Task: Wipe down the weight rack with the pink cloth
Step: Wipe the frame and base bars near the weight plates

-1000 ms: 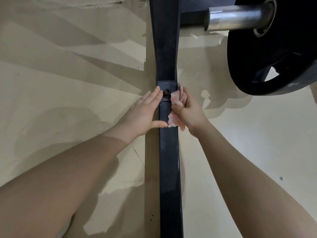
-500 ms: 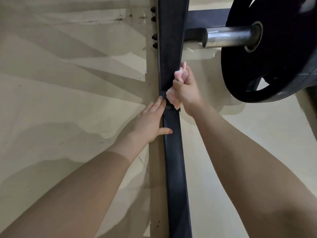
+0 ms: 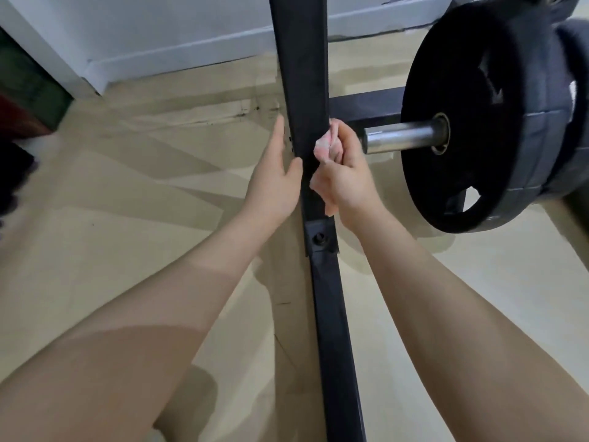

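step: wiping rack upright (image 3: 306,90) | right hand (image 3: 345,177) fingers bunch pink cloth (image 3: 323,145) against it | left hand (image 3: 274,183) flat, steadying | next: likely slide along upright

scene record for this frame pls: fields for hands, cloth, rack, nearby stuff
left hand: flat against the left side of the black post, fingers straight, thumb on its front face
right hand: grips the pink cloth, pressing it to the post's right edge
pink cloth: bunched, mostly hidden in the fist
black post: upright rack member, bolted joint just below the hands
weight plates: black, on a steel peg right of the post
floor: beige
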A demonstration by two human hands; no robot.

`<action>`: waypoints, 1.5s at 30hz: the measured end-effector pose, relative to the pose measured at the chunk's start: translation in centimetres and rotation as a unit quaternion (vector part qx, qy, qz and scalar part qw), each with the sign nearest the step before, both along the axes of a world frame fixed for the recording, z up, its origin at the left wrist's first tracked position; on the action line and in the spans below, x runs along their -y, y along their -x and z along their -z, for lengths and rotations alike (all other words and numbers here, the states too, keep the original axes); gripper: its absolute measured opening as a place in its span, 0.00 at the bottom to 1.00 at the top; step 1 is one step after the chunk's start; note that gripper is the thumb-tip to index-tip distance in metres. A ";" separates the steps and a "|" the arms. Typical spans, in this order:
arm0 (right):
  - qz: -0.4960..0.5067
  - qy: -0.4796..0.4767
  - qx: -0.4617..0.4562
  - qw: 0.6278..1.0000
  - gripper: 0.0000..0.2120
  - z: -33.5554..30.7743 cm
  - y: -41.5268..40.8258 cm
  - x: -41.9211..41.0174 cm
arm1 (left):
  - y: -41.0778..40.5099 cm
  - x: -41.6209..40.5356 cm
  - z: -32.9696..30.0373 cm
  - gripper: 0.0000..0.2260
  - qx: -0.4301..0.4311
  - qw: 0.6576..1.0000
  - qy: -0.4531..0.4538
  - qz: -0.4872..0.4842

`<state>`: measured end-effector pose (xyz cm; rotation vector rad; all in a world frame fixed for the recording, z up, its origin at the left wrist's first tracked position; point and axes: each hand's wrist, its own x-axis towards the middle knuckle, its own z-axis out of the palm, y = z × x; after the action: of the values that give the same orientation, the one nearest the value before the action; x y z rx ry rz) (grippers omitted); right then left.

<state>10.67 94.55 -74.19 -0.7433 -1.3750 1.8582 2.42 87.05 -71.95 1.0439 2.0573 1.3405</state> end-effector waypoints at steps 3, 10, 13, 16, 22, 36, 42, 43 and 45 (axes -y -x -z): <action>-0.036 -0.044 0.023 0.998 0.23 0.0 -0.2 -0.2 | -0.5 -1.1 -1.7 0.29 0.053 0.998 -0.038 0.006; -0.019 0.013 -0.014 1.000 0.19 -0.7 0.3 -0.7 | -0.3 -1.1 -2.5 0.17 0.079 0.992 -0.073 -0.067; -0.036 -0.042 -0.049 0.997 0.28 -2.3 1.0 -1.4 | -1.0 -1.1 -2.2 0.17 0.075 0.989 -0.090 -0.088; -0.041 -0.112 -0.044 0.992 0.26 -2.2 0.9 -1.5 | -0.9 -1.5 -2.6 0.14 0.072 0.989 -0.081 -0.102; -0.062 -0.062 -0.008 0.996 0.16 -2.8 1.6 -3.0 | 0.7 -3.0 -5.0 0.11 0.029 0.989 -0.083 -0.117; -0.058 -0.056 -0.031 0.996 0.15 -7.1 2.5 -4.2 | 2.3 -3.5 -6.7 0.09 0.043 0.987 -0.106 -0.113; -0.080 -0.063 -0.002 0.995 0.38 -6.1 1.9 -3.1 | 2.4 -3.6 -7.7 0.10 0.031 0.989 -0.079 -0.117; -0.068 -0.063 0.011 0.996 0.31 -6.0 1.7 -2.9 | 2.4 -3.6 -7.9 0.10 0.032 0.990 -0.073 -0.120; -0.043 -0.071 0.025 0.996 0.23 -6.5 1.6 -3.3 | 2.3 -3.4 -8.2 0.09 0.029 0.991 -0.060 -0.118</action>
<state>9.05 97.85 -67.65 -0.6718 -1.5759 1.7953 0.16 90.49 -63.75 0.8185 2.1301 1.6091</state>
